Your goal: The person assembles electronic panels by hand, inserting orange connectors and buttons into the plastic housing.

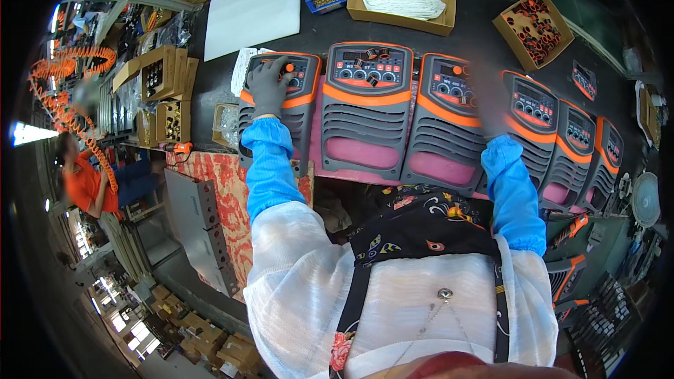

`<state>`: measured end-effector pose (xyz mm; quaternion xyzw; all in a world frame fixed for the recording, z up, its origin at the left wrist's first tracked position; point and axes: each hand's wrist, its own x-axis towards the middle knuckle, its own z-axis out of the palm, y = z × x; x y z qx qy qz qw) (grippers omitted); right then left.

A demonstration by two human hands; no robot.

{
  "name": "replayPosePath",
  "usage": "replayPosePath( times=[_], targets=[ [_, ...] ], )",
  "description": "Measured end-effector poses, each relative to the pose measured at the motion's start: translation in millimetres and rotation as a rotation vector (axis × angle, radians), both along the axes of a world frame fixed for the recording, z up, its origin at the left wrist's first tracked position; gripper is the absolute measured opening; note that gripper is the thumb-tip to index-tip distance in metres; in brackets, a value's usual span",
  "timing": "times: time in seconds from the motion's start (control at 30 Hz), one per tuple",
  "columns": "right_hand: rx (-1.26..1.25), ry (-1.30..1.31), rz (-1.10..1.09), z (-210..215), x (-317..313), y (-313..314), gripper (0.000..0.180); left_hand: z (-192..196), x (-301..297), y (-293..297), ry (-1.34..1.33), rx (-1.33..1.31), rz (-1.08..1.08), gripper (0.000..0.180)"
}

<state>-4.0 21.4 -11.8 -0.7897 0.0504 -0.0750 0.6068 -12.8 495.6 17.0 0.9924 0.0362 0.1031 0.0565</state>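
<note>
Six dark grey and orange machine fronts stand side by side along the bench, and the work in hand appears to be fitting knobs to them, only partway through. The left hand [269,85], in a grey glove, lies over the control panel of the leftmost front [300,102] with its fingers bent; its fingertips are at an orange knob [288,68], though whether they pinch it or merely touch it is hard to tell. The right hand [493,102] is a blur near the third front [449,119] and the fourth front [531,126], so I cannot tell whether it is clenched, released or grasping anything. On the second front [368,109], several loose knobs [373,81] lie scattered over the panel, which suggests that most or all of its fitting is left to do. The third front bears an orange-faced knob [458,70] at the top of its panel, perhaps already seated. The fourth front and the two beyond it show no knobs I can make out, so they probably remain to be done. A cardboard box [507,30] of spare knobs sits behind the row, toward the right, with plenty inside.
</note>
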Motion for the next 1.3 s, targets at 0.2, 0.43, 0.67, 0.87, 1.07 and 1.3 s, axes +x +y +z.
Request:
replayPosePath(
  times=[0.2,0.43,0.67,0.87,1.07,1.3],
  targets=[
    [0.165,0.015,0.049,-11,3,-12,0.032,20,-1,4,0.006,-0.329,-0.064,0.058],
    [0.109,0.038,-0.013,10,2,-2,0.033,25,-19,17,-0.018,-0.604,0.041,0.071],
    [0.119,0.011,0.021,6,3,-2,0.033,13,-30,25,-0.11,-0.807,0.18,0.057],
    [0.185,-0.046,-0.037,-4,-3,-12,0.033,21,-21,-5,-0.342,-0.684,0.417,0.035],
    [0.28,0.021,-0.052,28,5,-6,0.033,25,-14,-120,-0.282,-0.546,-0.047,0.033],
    [-0.436,-0.135,0.167,57,-3,-36,0.036,32,12,-266,-0.003,-0.492,-0.614,0.046]
  ],
)
